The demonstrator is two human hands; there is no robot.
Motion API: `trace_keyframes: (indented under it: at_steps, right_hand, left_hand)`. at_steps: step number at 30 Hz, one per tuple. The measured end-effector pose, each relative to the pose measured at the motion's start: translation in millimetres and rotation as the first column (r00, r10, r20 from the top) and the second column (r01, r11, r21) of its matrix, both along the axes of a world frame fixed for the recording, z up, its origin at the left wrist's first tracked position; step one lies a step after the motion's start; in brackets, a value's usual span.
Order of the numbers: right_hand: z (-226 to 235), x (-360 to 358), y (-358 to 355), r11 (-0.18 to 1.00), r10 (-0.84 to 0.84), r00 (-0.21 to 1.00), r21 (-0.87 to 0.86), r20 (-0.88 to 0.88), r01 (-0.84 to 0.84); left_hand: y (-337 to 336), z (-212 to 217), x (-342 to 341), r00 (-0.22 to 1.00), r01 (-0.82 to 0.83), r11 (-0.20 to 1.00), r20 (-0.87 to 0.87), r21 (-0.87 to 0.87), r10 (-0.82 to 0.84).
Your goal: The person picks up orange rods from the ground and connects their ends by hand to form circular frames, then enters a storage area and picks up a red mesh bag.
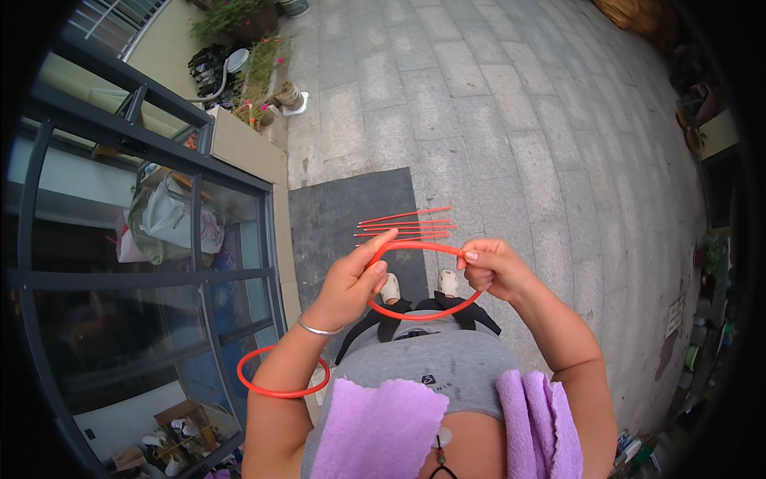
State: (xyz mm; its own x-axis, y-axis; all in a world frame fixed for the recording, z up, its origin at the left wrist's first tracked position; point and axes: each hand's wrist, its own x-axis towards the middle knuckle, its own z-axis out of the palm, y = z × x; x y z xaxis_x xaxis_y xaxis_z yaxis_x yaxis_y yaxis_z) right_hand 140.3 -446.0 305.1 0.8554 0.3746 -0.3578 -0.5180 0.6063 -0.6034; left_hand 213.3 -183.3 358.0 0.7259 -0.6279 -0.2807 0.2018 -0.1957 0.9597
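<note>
A purple towel (pixel 375 431) hangs in two parts over the person's chest. Around the left forearm sits a red-orange ring (pixel 281 393), below the silver bracelet (pixel 319 330) at that wrist.

Further out, both hands share a larger red-orange hoop (pixel 419 245). The left hand (pixel 351 275) is only slightly open, its fingers fairly straight, with the hoop's left side gripped between them and the thumb. The right hand (pixel 496 267) is more tightly closed, fingers curled and thumb pinching the hoop's upper right side. The hoop is held out before the waist, spanning the gap between the hands.

Beyond and below the hoop are two pale shoes (pixel 449 283). Past the hands, several thin red rods (pixel 407 215) lie roughly side by side, partly on a dark mat (pixel 343 199) and partly on grey paving (pixel 519 199). Potted plants (pixel 259 120) stand farther off, at upper left.
</note>
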Motion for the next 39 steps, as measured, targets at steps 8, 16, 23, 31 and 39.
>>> trace_keyframes:
  at_steps: [8,16,23,31,39]
  right_hand:
    - [14,-2,15,0.875,0.123,0.981,-0.483,0.151,-0.036]
    - [30,-6,22,0.621,0.417,0.849,-0.784,0.325,-0.005]
    - [37,-36,23,0.570,0.629,0.694,-0.815,0.350,-0.106]
    - [32,-53,17,0.546,0.696,0.596,-0.835,0.401,-0.076]
    - [44,-48,-44,0.832,0.285,0.865,-0.555,0.413,-0.010]
  left_hand:
    - [4,1,5,0.993,0.114,0.992,-0.014,0.060,-0.114]
    - [-19,-2,-19,0.803,0.317,0.886,0.402,0.337,-0.440]
    - [-7,1,-40,0.742,0.485,0.801,0.320,0.351,-0.589]
    - [-1,4,-53,0.652,0.501,0.791,0.447,0.352,-0.612]
    - [44,18,-26,0.972,0.094,0.977,0.230,-0.189,-0.049]
